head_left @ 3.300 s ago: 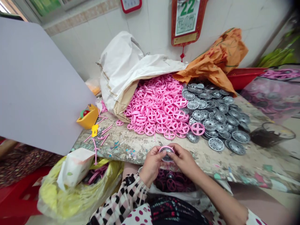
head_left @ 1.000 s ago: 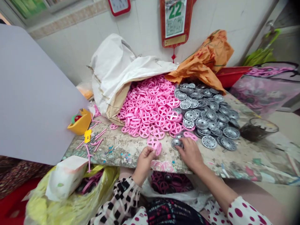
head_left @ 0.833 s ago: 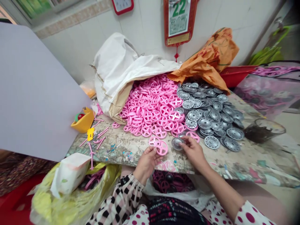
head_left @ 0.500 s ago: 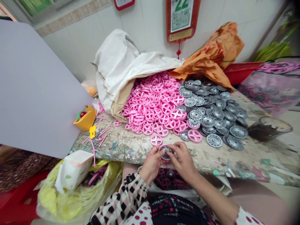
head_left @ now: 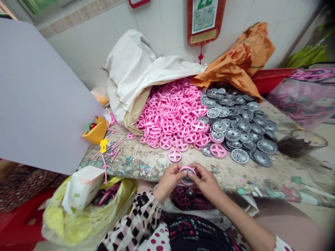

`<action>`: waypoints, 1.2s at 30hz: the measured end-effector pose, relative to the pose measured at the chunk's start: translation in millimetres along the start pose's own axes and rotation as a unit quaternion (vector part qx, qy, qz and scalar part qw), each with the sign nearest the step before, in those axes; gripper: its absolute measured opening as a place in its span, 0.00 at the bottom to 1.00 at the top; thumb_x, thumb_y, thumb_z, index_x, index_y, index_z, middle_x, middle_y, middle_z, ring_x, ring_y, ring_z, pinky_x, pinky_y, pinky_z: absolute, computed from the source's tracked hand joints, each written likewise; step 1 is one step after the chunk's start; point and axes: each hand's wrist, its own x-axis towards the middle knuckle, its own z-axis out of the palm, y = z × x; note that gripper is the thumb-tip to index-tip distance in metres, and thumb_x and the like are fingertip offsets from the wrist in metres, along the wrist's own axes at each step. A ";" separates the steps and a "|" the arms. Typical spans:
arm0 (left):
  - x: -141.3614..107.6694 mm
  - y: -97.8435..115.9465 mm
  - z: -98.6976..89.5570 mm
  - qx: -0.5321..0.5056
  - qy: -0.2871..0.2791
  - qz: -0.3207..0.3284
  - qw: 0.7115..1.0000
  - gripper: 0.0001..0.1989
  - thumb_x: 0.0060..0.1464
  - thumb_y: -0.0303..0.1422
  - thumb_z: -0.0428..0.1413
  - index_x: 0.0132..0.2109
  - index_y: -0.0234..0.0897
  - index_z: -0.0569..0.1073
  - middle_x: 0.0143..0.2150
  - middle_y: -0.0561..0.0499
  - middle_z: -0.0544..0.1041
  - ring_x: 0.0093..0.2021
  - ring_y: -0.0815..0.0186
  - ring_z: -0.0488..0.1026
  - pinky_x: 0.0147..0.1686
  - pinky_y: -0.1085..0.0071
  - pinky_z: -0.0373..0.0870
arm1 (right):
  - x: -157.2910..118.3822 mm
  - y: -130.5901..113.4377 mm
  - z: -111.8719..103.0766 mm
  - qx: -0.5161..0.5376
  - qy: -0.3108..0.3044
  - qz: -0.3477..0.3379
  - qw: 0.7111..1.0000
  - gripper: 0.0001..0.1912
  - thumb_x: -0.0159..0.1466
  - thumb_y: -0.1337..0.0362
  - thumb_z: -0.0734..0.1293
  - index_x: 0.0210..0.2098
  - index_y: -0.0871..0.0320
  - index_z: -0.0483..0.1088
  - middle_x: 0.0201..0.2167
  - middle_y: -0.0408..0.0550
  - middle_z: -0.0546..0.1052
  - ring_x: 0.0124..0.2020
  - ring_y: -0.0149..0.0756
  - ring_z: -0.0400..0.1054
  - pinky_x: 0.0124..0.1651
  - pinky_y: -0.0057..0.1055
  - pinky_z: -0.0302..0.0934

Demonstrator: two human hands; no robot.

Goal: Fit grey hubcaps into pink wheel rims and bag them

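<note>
Both my hands meet at the table's front edge. My left hand (head_left: pixel 169 181) and my right hand (head_left: pixel 206 181) pinch a pink plastic wheel (head_left: pixel 187 169) fitted around a silver disc (head_left: pixel 187 177), and my fingers hide part of it. Behind them a heap of pink cross-spoked wheels (head_left: pixel 170 120) spills from a white sack (head_left: pixel 133 66). To its right lies a spread of silver hubcap discs (head_left: pixel 235 129). Two loose pink wheels (head_left: pixel 175 155) (head_left: pixel 217 150) lie nearest my hands on the table. Below the edge, dark-centred assembled wheels (head_left: pixel 188 202) sit in a bag.
The paint-stained work table (head_left: pixel 154 167) holds pink sprue bits and a yellow scoop (head_left: pixel 95 130). A yellow plastic bag (head_left: pixel 89 216) sits at lower left, a grey board (head_left: pixel 39 94) at left. An orange sack (head_left: pixel 240 62), red basin (head_left: pixel 272 80) and glass bowl (head_left: pixel 303 143) stand right.
One second ago my hands were apart, the left holding a pink wheel and the right a silver disc. Now they are together at the table edge, with the wheel around the disc.
</note>
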 end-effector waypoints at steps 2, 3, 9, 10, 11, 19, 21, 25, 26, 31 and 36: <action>-1.4 1.2 -9.1 0.042 -0.005 -0.008 0.999 0.24 0.35 0.41 0.68 0.38 0.33 0.71 0.27 0.54 0.73 0.26 0.72 0.69 0.28 0.75 0.65 | -12.6 3.5 -1.0 -0.074 -0.063 -0.036 0.995 0.12 0.63 0.62 0.60 0.44 0.52 0.71 0.36 0.46 0.77 0.38 0.39 0.71 0.41 0.35 0.63; -2.1 1.3 -13.6 0.049 0.003 -0.013 0.999 0.25 0.35 0.41 0.67 0.40 0.34 0.71 0.28 0.54 0.73 0.26 0.72 0.70 0.29 0.75 0.65 | -19.5 4.6 -1.3 -0.115 -0.092 -0.058 0.987 0.13 0.64 0.63 0.59 0.45 0.51 0.71 0.38 0.47 0.77 0.39 0.40 0.71 0.42 0.36 0.63; -1.9 -7.8 -25.7 0.029 0.056 -0.025 0.998 0.24 0.39 0.43 0.64 0.40 0.35 0.70 0.27 0.53 0.74 0.26 0.71 0.71 0.29 0.74 0.67 | -16.8 10.3 -13.0 -0.288 -0.032 -0.105 0.951 0.17 0.68 0.61 0.54 0.48 0.56 0.69 0.38 0.51 0.71 0.36 0.38 0.68 0.38 0.32 0.61; -1.1 -9.4 -25.2 0.033 0.062 -0.026 0.997 0.23 0.38 0.44 0.64 0.40 0.35 0.70 0.26 0.53 0.74 0.25 0.71 0.71 0.28 0.75 0.67 | -6.0 12.3 -18.4 -0.320 0.011 -0.098 0.942 0.17 0.68 0.62 0.53 0.46 0.57 0.70 0.37 0.52 0.71 0.37 0.39 0.67 0.39 0.33 0.61; -0.3 -10.7 -24.5 0.040 0.065 -0.028 0.997 0.23 0.38 0.44 0.64 0.39 0.35 0.70 0.26 0.53 0.74 0.25 0.71 0.71 0.27 0.75 0.66 | 6.4 14.8 -24.4 -0.360 0.053 -0.085 0.928 0.17 0.67 0.63 0.54 0.46 0.59 0.71 0.37 0.54 0.71 0.39 0.41 0.66 0.40 0.35 0.59; 0.1 -13.7 -22.2 0.073 0.080 -0.018 0.994 0.20 0.39 0.42 0.62 0.37 0.34 0.71 0.26 0.52 0.74 0.24 0.72 0.70 0.27 0.76 0.66 | 52.0 38.3 -38.5 -0.524 0.125 -0.063 0.840 0.18 0.66 0.61 0.57 0.53 0.58 0.67 0.55 0.55 0.70 0.57 0.55 0.54 0.54 0.52 0.45; 0.1 -13.4 -21.8 0.074 0.082 -0.021 0.994 0.19 0.40 0.42 0.62 0.37 0.34 0.71 0.26 0.52 0.74 0.24 0.72 0.70 0.27 0.76 0.66 | 40.8 39.9 -31.7 -0.511 0.087 -0.093 0.850 0.18 0.67 0.62 0.56 0.52 0.58 0.68 0.54 0.54 0.71 0.57 0.52 0.56 0.55 0.50 0.46; 3.0 -12.2 -18.8 0.093 0.087 -0.030 0.991 0.18 0.41 0.43 0.61 0.36 0.35 0.71 0.24 0.54 0.73 0.22 0.73 0.68 0.24 0.77 0.63 | 16.9 38.7 -25.4 -0.446 0.036 -0.165 0.879 0.16 0.67 0.65 0.57 0.50 0.57 0.70 0.51 0.53 0.73 0.54 0.47 0.60 0.55 0.44 0.51; 4.1 -12.2 -17.8 0.106 0.088 -0.028 0.990 0.18 0.42 0.43 0.60 0.37 0.36 0.71 0.23 0.55 0.72 0.20 0.74 0.66 0.23 0.77 0.62 | 13.4 38.9 -27.2 -0.421 0.032 -0.182 0.888 0.16 0.66 0.66 0.57 0.50 0.57 0.71 0.50 0.53 0.73 0.54 0.45 0.60 0.54 0.42 0.52; 10.9 -14.6 -9.4 0.195 0.077 0.057 0.976 0.09 0.46 0.35 0.57 0.35 0.36 0.75 0.22 0.56 0.69 0.21 0.74 0.62 0.23 0.78 0.58 | 14.9 44.9 -52.9 -0.361 0.106 -0.142 0.916 0.17 0.67 0.62 0.57 0.49 0.58 0.71 0.49 0.55 0.73 0.49 0.42 0.63 0.51 0.38 0.57; 17.2 -17.8 7.6 0.210 0.028 0.070 0.975 0.09 0.48 0.34 0.55 0.36 0.36 0.75 0.26 0.55 0.71 0.25 0.73 0.64 0.26 0.77 0.60 | 22.9 45.6 -65.6 -0.406 0.096 -0.035 0.908 0.25 0.63 0.51 0.61 0.53 0.61 0.67 0.44 0.56 0.74 0.44 0.45 0.65 0.46 0.39 0.57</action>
